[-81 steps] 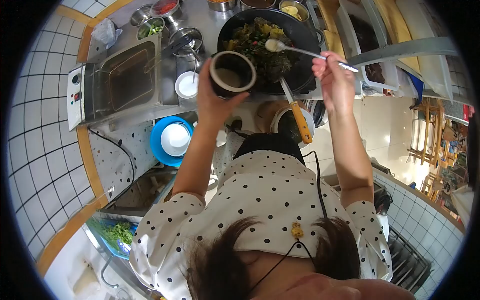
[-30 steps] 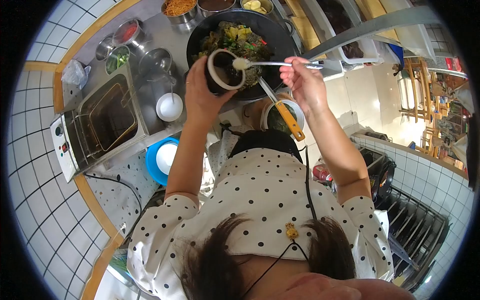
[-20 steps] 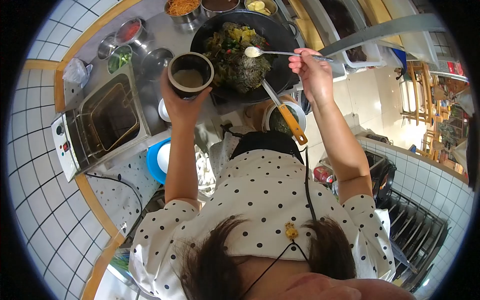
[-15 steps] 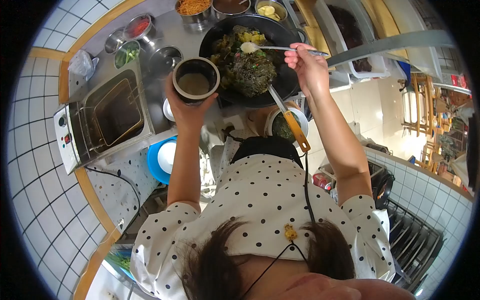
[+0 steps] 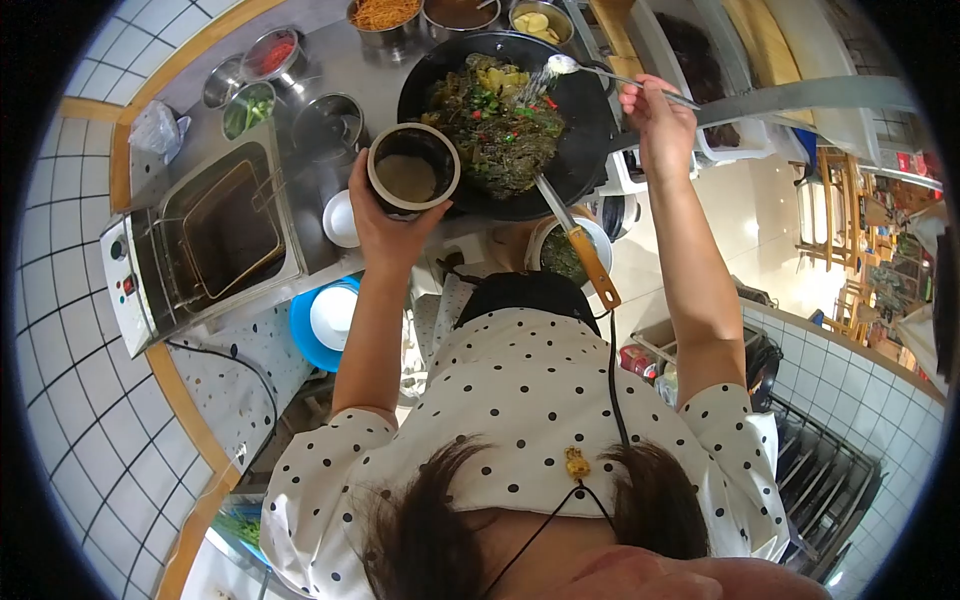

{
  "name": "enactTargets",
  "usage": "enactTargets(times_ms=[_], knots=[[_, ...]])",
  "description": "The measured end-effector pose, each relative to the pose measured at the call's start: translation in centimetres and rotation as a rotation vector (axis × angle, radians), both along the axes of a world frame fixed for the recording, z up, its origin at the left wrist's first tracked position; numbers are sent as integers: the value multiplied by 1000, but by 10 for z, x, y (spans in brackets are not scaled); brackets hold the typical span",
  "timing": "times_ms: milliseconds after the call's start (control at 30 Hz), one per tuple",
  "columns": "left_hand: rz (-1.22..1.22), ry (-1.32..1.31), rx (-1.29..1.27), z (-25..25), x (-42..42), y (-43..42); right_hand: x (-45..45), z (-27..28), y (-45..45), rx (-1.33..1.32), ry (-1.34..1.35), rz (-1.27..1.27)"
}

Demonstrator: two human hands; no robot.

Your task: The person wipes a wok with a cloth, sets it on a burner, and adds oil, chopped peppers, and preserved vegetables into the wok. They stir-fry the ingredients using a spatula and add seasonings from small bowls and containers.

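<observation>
My left hand (image 5: 390, 228) is wrapped round a dark jar (image 5: 455, 168) with a cream rim; a pale grey-brown content shows inside. In my right hand (image 5: 662, 128) is a long metal spoon (image 5: 625, 80), pinched by its handle. White stuff lies in the spoon's bowl, over the far right part of a black wok (image 5: 585, 140). Whitish streaks show just below the bowl. Dark, glossy strands mixed with yellow-green pieces and red and green bits (image 5: 490, 140) fill the wok's middle. A spatula with a yellow handle (image 5: 592, 265) rests in the wok, untouched by either hand.
Metal bowls with orange shreds (image 5: 385, 12), brown sauce (image 5: 462, 12) and yellow pieces (image 5: 535, 22) stand behind the wok. Bowls of chopped red (image 5: 270, 55) and green (image 5: 250, 112) food sit left, near a fryer (image 5: 225, 230). A white lid (image 5: 341, 218) lies beside my left hand.
My right hand and the spoon have moved right and slightly away. My left hand has brought the jar a little right, nearer the wok. Whitish streaks now show below the spoon.
</observation>
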State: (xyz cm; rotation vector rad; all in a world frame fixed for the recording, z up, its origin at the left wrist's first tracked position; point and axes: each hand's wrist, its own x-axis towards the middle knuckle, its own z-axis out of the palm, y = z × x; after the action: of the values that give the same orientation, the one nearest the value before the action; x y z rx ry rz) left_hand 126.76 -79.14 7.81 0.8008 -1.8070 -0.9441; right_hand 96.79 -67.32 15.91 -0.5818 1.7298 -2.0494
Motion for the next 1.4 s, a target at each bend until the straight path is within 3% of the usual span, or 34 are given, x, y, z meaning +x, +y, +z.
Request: enactTargets(times_ms=[233, 333, 467, 533, 667, 933, 1200, 1400], knots=[[-75, 11, 51, 5, -22, 0, 9, 10, 32, 80, 285, -49], [-135, -7, 4, 12, -32, 0, 39, 30, 41, 150, 699, -54], [-219, -83, -90, 17, -44, 6, 89, 39, 40, -4, 300, 292], [-219, -76, -187, 23, -50, 10, 100, 29, 35, 131, 251, 336], [-240, -66, -305, 24, -56, 15, 97, 8, 32, 249, 73, 363], [-209, -197, -218, 27, -53, 18, 75, 0, 37, 64, -379, 222], [-17, -276, -236, 21, -33, -7, 45, 14, 48, -40, -202, 84], [-11, -215, -220, 23, -28, -9, 26, 20, 53, -64, -180, 29]])
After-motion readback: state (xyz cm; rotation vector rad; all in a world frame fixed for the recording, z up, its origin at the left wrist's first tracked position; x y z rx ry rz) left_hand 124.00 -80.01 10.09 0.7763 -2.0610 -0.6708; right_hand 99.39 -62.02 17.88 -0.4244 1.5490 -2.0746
